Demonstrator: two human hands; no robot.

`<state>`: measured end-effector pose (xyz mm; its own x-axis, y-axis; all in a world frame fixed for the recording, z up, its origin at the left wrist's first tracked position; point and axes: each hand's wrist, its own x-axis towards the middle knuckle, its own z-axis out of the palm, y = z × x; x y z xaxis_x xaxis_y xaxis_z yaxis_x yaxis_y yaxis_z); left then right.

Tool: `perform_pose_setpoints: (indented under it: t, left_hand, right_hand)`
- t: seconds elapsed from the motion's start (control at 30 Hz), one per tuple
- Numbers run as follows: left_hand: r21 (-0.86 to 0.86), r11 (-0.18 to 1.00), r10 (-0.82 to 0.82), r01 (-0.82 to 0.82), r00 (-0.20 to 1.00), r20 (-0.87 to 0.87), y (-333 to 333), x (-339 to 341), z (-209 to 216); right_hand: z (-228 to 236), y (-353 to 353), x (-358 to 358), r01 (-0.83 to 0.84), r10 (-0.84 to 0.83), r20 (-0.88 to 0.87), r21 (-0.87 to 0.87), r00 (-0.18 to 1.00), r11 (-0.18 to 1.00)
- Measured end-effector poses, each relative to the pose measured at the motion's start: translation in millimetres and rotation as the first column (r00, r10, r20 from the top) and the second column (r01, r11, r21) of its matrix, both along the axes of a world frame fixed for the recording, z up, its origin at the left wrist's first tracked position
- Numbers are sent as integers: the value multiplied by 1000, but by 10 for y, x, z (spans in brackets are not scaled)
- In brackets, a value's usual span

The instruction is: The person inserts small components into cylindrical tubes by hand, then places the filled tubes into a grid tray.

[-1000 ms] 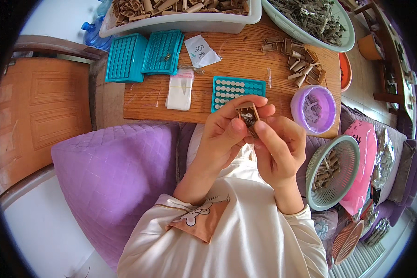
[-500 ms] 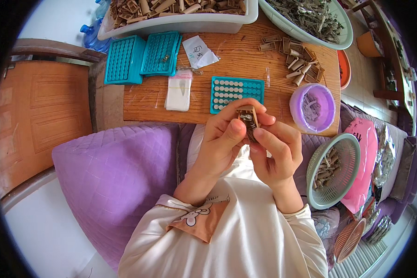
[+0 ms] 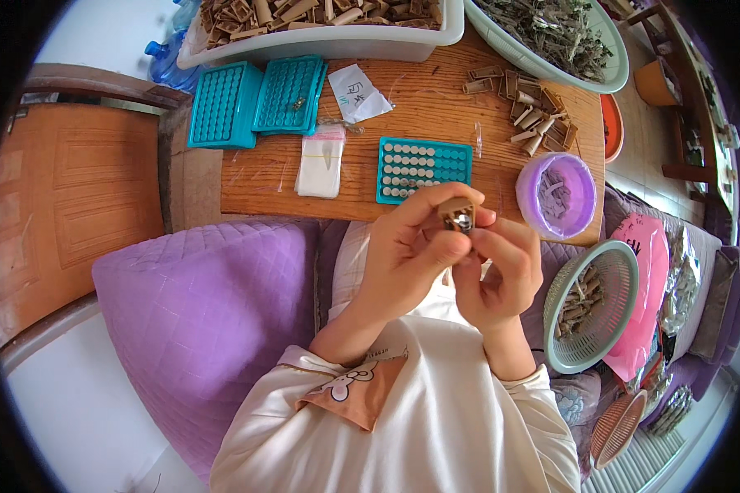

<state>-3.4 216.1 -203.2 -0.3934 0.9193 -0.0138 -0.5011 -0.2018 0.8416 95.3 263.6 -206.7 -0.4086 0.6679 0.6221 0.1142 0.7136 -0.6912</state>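
Both hands meet just below the near edge of the wooden table [image 3: 436, 107], above the person's lap. The left hand [image 3: 407, 259] pinches a small brown cardboard sleeve [image 3: 459, 215] between thumb and fingertips, its open end turned up to show something shiny inside; the right hand [image 3: 497, 271] closes on the same sleeve from the other side, fingertips touching it. Just beyond the hands on the table lies a teal tray [image 3: 423, 168] filled with rows of small pale discs. To its right stands a purple tub [image 3: 556, 195] of small pieces, and farther back a loose heap of brown sleeves [image 3: 530, 111]. Two more teal trays [image 3: 255, 100] lie at the left, beside a small clear bag [image 3: 321, 160]. A green basket [image 3: 590, 306] of sleeves sits by the right forearm, and a purple quilted cushion [image 3: 205, 320] lies to the left.
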Motion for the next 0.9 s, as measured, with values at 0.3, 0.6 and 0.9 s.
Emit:
perform_pose_setpoints:
  t: [0.3, 0.6, 0.9]
  left_hand:
    - [43, 999, 0, 6, 992, -130, 20, -44, -29]
    - [35, 998, -48, 56, 980, -191, 4, -71, -13]
    - [13, 994, -100, 104, 976, -195, 13, -58, -17]
  right_hand:
    - [64, 58, 110, -217, 161, -166, -407, 973, 887]
    - [234, 57, 152, -407, 165, -401, -650, 901, 642]
    - [319, 68, 184, -196, 101, -171, -756, 980, 625]
